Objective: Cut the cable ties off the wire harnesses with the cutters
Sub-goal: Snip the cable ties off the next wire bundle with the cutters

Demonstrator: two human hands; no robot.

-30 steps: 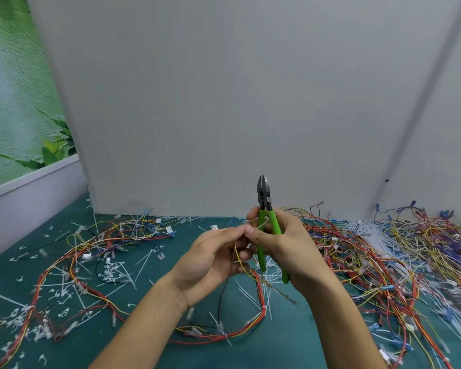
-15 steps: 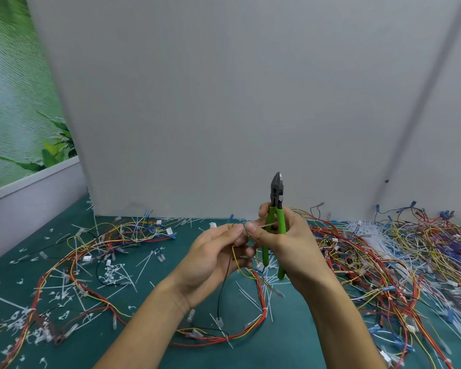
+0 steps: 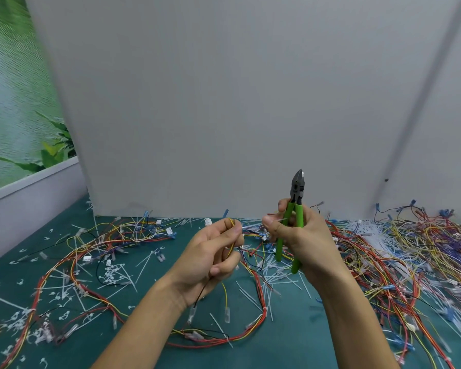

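The right hand [image 3: 304, 238] grips the cutters [image 3: 296, 193] and pinches a stiff tie [image 3: 277, 221]. The left hand [image 3: 210, 259] pinches thin, floppy wires [image 3: 232, 235], probably best held close to ties.

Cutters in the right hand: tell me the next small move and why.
Probably drop the cable tie onto the table. The right hand pinches it against the upright cutters, apart from the wires that the left hand holds, so it looks already cut free; shedding it frees the fingers for the next tie.

Upright green cutters [image 3: 296, 191] above tangled harnesses [image 3: 410, 243]
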